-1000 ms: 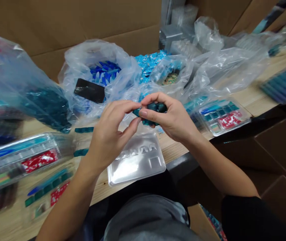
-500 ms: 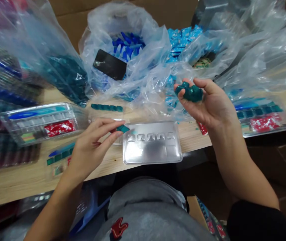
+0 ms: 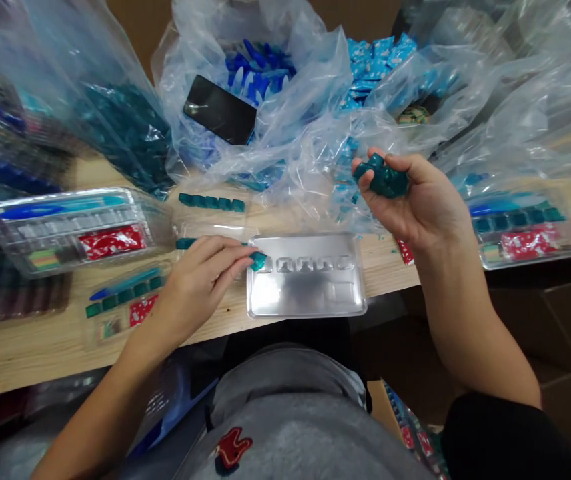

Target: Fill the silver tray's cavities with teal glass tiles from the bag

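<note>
The left hand (image 3: pixel 203 280) reaches in over the left edge of the clear tray (image 3: pixel 307 300), its forearm slanting up from the near left, back of the hand uppermost. Thumb and fingertips pinch one teal piece (image 3: pixel 259 261) at the left end of the tray's row of moulded squares; whether the piece touches the plastic I cannot tell. The right hand (image 3: pixel 415 200) is raised beyond the tray's far right corner, palm turned up, fingers curled around a clump of teal pieces (image 3: pixel 388 180), glossy and blocky.

The tray is thin, shiny plastic with rounded corners and five small squares in a line. It lies on a pale, grained wooden table (image 3: pixel 225 313). Beyond its far left corner sits a row of joined teal blocks (image 3: pixel 211 203); farther back, a smooth black phone (image 3: pixel 221 110) rests on a crinkled, translucent bag (image 3: pixel 290 157). Right of the tray lies a clear filled pack (image 3: pixel 520 243) with a glossy red packet inside.
</note>
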A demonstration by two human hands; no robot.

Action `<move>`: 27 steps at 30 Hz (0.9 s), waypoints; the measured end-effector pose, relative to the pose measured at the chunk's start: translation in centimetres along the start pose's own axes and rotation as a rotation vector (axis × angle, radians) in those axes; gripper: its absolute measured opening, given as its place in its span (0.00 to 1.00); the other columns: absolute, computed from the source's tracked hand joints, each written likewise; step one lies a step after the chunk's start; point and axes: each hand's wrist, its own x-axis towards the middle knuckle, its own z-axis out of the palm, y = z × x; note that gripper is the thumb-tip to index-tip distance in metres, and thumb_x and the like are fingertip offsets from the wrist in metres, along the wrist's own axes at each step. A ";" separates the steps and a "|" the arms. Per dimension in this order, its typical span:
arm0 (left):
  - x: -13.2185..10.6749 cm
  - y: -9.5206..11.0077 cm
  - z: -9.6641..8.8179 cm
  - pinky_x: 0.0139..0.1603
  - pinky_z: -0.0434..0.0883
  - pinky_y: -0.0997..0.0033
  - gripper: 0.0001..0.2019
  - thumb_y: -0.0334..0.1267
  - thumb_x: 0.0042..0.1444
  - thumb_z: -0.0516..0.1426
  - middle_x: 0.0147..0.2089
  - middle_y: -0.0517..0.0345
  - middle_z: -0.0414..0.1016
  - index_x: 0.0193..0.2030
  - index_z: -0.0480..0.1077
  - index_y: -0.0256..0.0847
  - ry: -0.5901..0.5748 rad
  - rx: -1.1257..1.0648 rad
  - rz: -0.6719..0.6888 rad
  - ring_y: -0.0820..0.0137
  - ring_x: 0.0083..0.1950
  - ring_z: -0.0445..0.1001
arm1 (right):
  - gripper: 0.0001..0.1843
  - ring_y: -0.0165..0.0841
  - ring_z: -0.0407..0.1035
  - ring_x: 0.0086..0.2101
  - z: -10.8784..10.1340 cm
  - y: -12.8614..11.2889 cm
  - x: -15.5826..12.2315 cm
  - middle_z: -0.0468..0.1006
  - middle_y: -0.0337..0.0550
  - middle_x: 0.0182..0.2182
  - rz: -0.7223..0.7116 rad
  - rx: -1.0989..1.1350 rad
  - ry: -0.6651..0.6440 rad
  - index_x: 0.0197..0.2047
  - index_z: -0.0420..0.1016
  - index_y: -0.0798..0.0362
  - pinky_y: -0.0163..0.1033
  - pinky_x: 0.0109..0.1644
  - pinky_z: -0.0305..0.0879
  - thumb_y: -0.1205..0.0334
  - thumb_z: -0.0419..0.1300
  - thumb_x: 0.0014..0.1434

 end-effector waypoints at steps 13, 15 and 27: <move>0.3 1.8 0.7 0.47 0.71 0.61 0.10 0.42 0.64 0.57 0.45 0.57 0.79 0.49 0.76 0.49 0.034 -0.026 0.029 0.63 0.46 0.75 | 0.03 0.32 0.76 0.43 3.5 -1.0 -6.3 0.79 0.39 0.37 0.186 0.292 -0.126 0.36 0.75 0.50 0.33 0.41 0.76 0.64 0.61 0.57; 1.1 3.0 0.7 0.49 0.73 0.64 0.09 0.41 0.64 0.57 0.47 0.58 0.78 0.50 0.74 0.50 0.057 -0.296 -0.103 0.66 0.48 0.76 | 0.05 0.29 0.76 0.37 4.7 -0.1 -7.4 0.80 0.40 0.36 0.259 0.423 -0.207 0.37 0.75 0.51 0.33 0.42 0.76 0.66 0.62 0.54; 2.6 4.8 1.6 0.36 0.78 0.75 0.07 0.43 0.59 0.62 0.32 0.66 0.78 0.44 0.75 0.50 0.067 -1.097 -0.406 0.74 0.31 0.78 | 0.09 0.25 0.76 0.32 5.5 2.2 -8.9 0.80 0.37 0.35 0.261 0.603 -0.198 0.37 0.76 0.52 0.28 0.34 0.73 0.68 0.69 0.51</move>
